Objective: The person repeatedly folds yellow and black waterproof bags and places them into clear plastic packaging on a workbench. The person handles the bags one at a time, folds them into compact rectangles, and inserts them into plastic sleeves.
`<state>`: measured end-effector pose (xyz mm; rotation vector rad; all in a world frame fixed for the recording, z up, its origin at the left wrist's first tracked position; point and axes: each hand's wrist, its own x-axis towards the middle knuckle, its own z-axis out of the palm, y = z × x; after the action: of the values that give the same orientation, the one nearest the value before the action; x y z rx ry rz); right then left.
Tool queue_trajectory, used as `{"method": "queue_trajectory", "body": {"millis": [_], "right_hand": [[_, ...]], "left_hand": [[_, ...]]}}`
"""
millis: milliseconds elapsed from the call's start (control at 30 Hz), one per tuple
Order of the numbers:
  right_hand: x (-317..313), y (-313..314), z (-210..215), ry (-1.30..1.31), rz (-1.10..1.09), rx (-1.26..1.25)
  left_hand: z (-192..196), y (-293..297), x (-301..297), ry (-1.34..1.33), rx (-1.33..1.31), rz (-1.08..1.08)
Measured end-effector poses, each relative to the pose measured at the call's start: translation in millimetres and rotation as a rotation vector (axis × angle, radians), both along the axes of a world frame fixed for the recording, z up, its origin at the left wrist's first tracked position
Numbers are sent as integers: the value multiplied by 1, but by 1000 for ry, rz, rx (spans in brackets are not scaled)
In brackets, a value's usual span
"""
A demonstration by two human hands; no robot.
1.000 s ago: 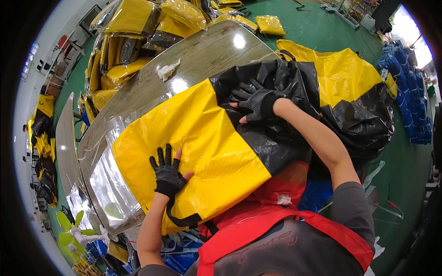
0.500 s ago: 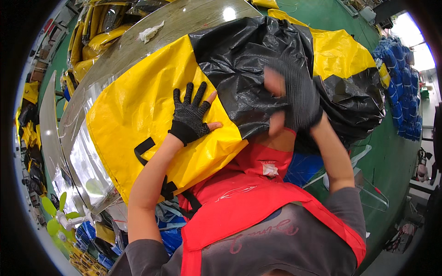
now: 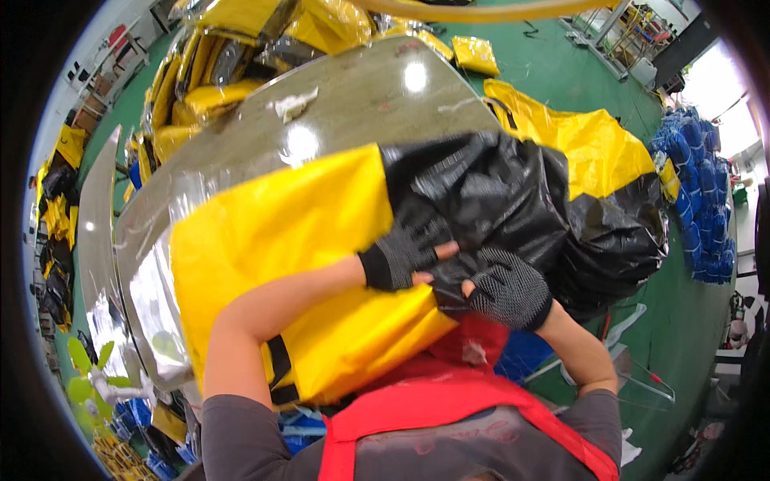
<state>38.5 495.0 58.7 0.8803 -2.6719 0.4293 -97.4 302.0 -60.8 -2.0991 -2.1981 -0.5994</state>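
A large yellow and black waterproof bag [image 3: 281,232] lies across a shiny metal table [image 3: 361,96], its black part [image 3: 497,192] crumpled toward the right. My left hand [image 3: 401,256], in a dark fingerless glove, rests at the seam where yellow meets black, fingers pressed on the black material. My right hand [image 3: 505,289], gloved the same way, sits close beside it at the near edge of the black part and pinches the fabric. A black strap [image 3: 277,369] hangs from the bag's near edge by my left arm.
More yellow bags [image 3: 224,72] are piled behind the table at the upper left. A second yellow and black bag [image 3: 609,160] hangs off the table's right side. Blue bundles [image 3: 698,176] stand on the green floor [image 3: 561,56] at the right. A white scrap [image 3: 293,103] lies on the tabletop.
Both hands have come together at the near edge of the black part. The left moved right off the yellow panel, and the right dropped down from above.
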Motion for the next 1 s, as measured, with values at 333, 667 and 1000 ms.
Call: {"method": "queue_trajectory", "body": {"millis": [333, 667, 1000], "right_hand": [[-231, 37, -26, -909, -7, 342], [-253, 63, -83, -1000, -88, 263], [-208, 47, -68, -568, -384, 393]], "left_hand": [[84, -110, 4, -66, -67, 41], [93, -407, 88, -612, -203, 1078], [-6, -371, 48, -1059, 601, 1712]]}}
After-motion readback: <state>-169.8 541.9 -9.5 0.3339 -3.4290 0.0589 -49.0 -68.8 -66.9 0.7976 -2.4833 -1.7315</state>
